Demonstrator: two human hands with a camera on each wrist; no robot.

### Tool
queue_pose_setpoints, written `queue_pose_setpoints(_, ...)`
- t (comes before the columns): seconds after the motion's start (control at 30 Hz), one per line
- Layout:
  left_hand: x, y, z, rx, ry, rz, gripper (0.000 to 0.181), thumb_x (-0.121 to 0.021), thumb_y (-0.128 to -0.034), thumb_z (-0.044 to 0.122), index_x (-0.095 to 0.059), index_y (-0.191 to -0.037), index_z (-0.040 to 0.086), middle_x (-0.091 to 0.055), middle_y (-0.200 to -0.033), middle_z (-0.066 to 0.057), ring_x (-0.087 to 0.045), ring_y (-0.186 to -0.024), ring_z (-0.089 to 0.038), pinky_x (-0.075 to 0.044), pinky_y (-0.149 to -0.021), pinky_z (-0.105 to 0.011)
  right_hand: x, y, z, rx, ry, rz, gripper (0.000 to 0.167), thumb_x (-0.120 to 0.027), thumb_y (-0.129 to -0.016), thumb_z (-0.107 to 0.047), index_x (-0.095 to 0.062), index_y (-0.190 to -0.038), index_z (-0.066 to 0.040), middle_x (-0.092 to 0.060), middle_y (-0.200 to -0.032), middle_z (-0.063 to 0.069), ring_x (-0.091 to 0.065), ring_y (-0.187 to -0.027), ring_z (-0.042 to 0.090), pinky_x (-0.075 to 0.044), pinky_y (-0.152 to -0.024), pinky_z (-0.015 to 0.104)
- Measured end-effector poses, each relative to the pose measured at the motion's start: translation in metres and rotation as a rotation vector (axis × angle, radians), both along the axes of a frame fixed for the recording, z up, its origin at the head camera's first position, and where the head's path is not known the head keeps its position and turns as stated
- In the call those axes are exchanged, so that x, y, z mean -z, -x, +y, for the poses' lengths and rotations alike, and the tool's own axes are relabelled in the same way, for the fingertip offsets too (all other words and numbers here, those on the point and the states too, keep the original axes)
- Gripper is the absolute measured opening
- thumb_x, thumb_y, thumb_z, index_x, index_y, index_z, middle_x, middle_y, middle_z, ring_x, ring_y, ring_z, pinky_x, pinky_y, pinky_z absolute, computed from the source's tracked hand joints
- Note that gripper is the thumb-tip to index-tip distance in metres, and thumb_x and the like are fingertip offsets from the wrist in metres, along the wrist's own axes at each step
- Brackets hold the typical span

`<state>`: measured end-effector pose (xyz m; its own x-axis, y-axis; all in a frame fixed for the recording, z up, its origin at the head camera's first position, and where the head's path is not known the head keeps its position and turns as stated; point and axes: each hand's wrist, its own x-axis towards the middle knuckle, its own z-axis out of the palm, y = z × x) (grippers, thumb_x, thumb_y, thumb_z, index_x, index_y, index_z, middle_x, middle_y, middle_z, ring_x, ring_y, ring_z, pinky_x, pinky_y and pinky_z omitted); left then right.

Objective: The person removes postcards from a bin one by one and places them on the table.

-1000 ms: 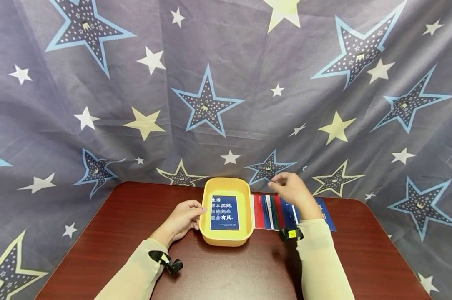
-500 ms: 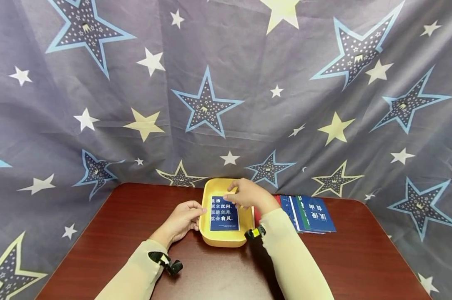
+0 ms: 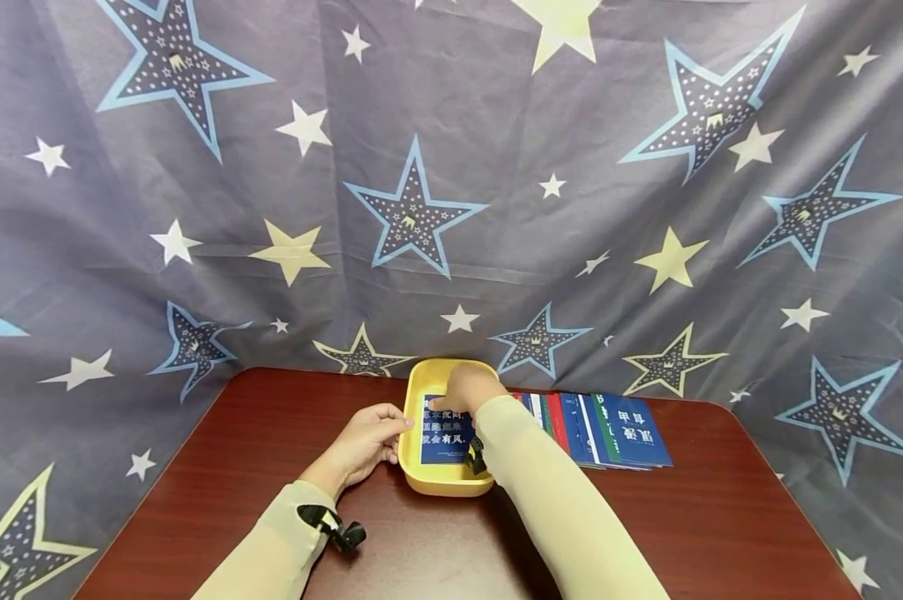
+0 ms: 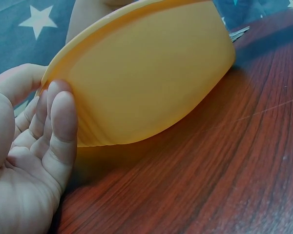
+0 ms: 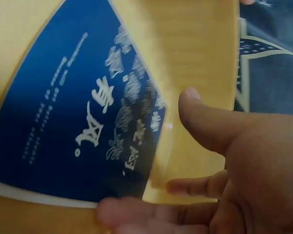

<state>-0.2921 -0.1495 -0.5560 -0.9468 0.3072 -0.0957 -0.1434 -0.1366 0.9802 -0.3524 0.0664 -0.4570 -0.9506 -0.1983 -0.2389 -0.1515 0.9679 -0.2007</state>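
Note:
A yellow plastic tray (image 3: 440, 487) stands on the table with a dark blue card (image 3: 440, 452) lying in it; white Chinese writing covers the card. My left hand (image 3: 365, 437) pinches the tray's left rim, thumb on the rim and fingers against the outer wall (image 4: 146, 73). Inside the tray, my right hand (image 3: 472, 387) is over the card's upper right part. In the right wrist view, thumb and fingers of that hand (image 5: 249, 165) are spread apart. A fingertip lies at the edge of the blue card (image 5: 58, 122); whether it presses there is unclear.
To the tray's right, a fanned row of blue, red, green and white cards (image 3: 631, 429) lies on the reddish-brown table (image 3: 729, 500). A grey curtain with stars (image 3: 451, 208) hangs behind the table. My right forearm crosses in front of the row's left end.
My right hand has moved left from above the fanned cards, down into the tray over the blue card. My left hand keeps its grip on the rim.

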Motion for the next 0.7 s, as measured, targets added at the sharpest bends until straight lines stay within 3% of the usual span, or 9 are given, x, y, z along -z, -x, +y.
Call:
queue_pose_setpoints(0.13,0.000,0.000,-0.001,-0.002,0.001,0.000,0.011,-0.073,-0.1084,0.011,-0.065,-0.101,0.008,-0.071,-0.074,0.002,-0.064,-0.058,-0.008,-0.059,-0.053,-0.022,0.016,0.010,-0.004,0.013,-0.074,0.051,0.064,-0.091,-0.085,-0.073,-0.081,-0.104,-0.013,-0.077,-0.101,-0.003,-0.069,-0.092,0.016,-0.064,-0.101,0.035)
queue_pose_setpoints(0.3,-0.001,0.000,-0.002,0.001,0.001,0.000,0.011,-0.073,-0.1087,0.011,-0.065,-0.102,0.008,-0.071,-0.074,0.002,-0.063,-0.058,-0.008,-0.059,-0.053,-0.022,0.030,0.022,-0.003,0.012,-0.067,0.012,0.070,-0.102,-0.074,-0.067,-0.080,-0.107,-0.010,-0.078,-0.099,0.000,-0.072,-0.087,0.015,-0.066,-0.098,0.037)
queue_pose_setpoints(0.47,0.002,0.001,-0.003,0.002,-0.001,0.002,0.011,-0.073,-0.1085,0.012,-0.064,-0.102,0.008,-0.071,-0.074,0.002,-0.064,-0.058,-0.008,-0.059,-0.053,-0.022,0.045,0.038,0.002,-0.006,-0.060,0.021,0.067,-0.106,-0.072,-0.060,-0.077,-0.105,-0.010,-0.075,-0.097,0.002,-0.070,-0.085,0.017,-0.067,-0.100,0.041)
queue_pose_setpoints(0.57,0.003,0.001,-0.002,0.006,-0.004,0.006,0.011,-0.072,-0.1084,0.011,-0.064,-0.102,0.008,-0.071,-0.074,0.002,-0.064,-0.057,-0.008,-0.059,-0.053,-0.022,0.046,0.042,0.008,-0.035,-0.064,0.063,0.062,-0.108,-0.071,-0.055,-0.080,-0.104,-0.011,-0.077,-0.099,0.001,-0.072,-0.087,0.018,-0.066,-0.104,0.043)
queue_pose_setpoints(0.67,0.003,0.001,0.000,0.010,-0.007,0.009,0.010,-0.072,-0.1083,0.011,-0.065,-0.101,0.009,-0.071,-0.074,0.003,-0.064,-0.057,-0.008,-0.059,-0.053,-0.022,0.048,0.045,0.016,-0.064,-0.055,0.160,0.063,-0.109,-0.067,-0.053,-0.081,-0.108,-0.013,-0.080,-0.101,-0.003,-0.072,-0.088,0.015,-0.065,-0.103,0.045)
queue_pose_setpoints(0.7,0.003,0.001,0.000,0.011,-0.009,0.009,0.010,-0.072,-0.1082,0.011,-0.065,-0.101,0.009,-0.071,-0.074,0.003,-0.065,-0.057,-0.008,-0.059,-0.053,-0.021,0.041,0.039,0.017,-0.064,-0.035,0.179,0.063,-0.110,-0.068,-0.048,-0.081,-0.111,-0.012,-0.081,-0.104,-0.001,-0.073,-0.091,0.016,-0.065,-0.104,0.046)
